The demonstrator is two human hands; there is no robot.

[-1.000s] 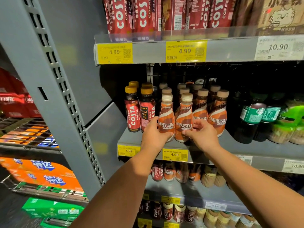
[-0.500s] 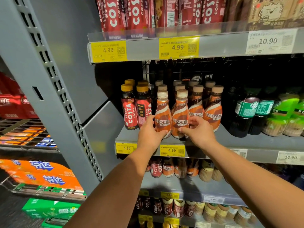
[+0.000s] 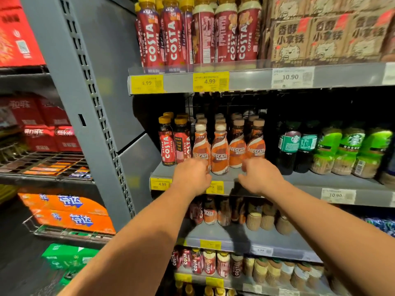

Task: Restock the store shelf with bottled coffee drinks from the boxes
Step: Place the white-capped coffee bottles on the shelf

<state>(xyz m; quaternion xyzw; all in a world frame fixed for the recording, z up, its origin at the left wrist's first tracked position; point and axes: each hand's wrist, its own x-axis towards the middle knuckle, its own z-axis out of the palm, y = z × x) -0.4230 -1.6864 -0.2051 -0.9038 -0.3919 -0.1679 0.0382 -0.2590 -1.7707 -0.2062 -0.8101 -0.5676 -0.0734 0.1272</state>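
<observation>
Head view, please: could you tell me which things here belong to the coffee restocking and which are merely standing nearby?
Job in hand:
Nescafé bottles
shelf
left hand
right hand

Merely nearby:
Costa bottles
Starbucks bottles
cola cases
orange cases
price tags

Left hand (image 3: pixel 192 176), right hand (image 3: pixel 259 178) off bottles (image 3: pixel 220 150)

I read COSTA COFFEE on the tall bottles (image 3: pixel 151 39) up top, COSTA on the small dark bottles (image 3: pixel 167 146), and NESCAFE on the orange bottles (image 3: pixel 219 154). The yellow tags (image 3: pixel 146 83) say 4.99, the white tags (image 3: pixel 290 77) 10.90. The red cases (image 3: pixel 64 131) at left carry Coca-Cola.
</observation>
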